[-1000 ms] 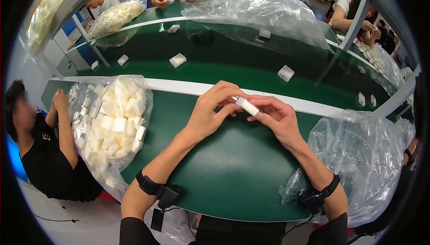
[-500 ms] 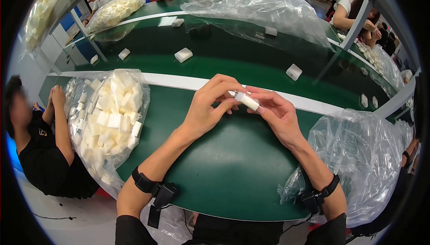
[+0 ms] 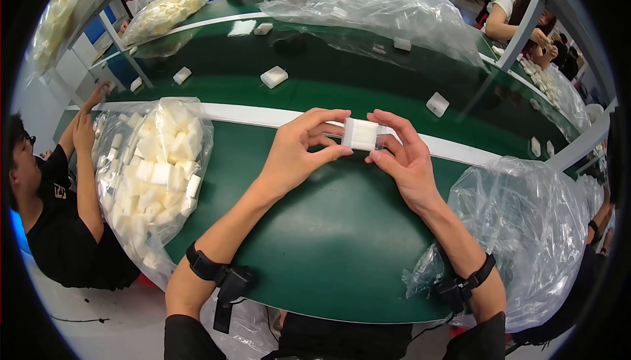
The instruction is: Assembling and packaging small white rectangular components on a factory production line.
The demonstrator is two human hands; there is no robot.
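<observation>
A small white foam block in a clear wrapper (image 3: 362,134) is held between both my hands above the green table (image 3: 315,248). My left hand (image 3: 299,149) pinches its left end with thumb and fingers. Fingertips of my right hand (image 3: 402,159) grip its right end, palm turned up. A clear bag full of white foam blocks (image 3: 154,172) lies to the left of my left arm. A crumpled clear bag (image 3: 526,235) lies by my right forearm.
A green conveyor belt (image 3: 342,80) beyond a white strip carries several small white blocks (image 3: 274,76). A large clear bag (image 3: 374,11) lies at its far side. A person in black sits at the left (image 3: 59,215); other people work at the back and right.
The block has turned in my fingers and now shows its broad face. Blocks on the conveyor belt have moved.
</observation>
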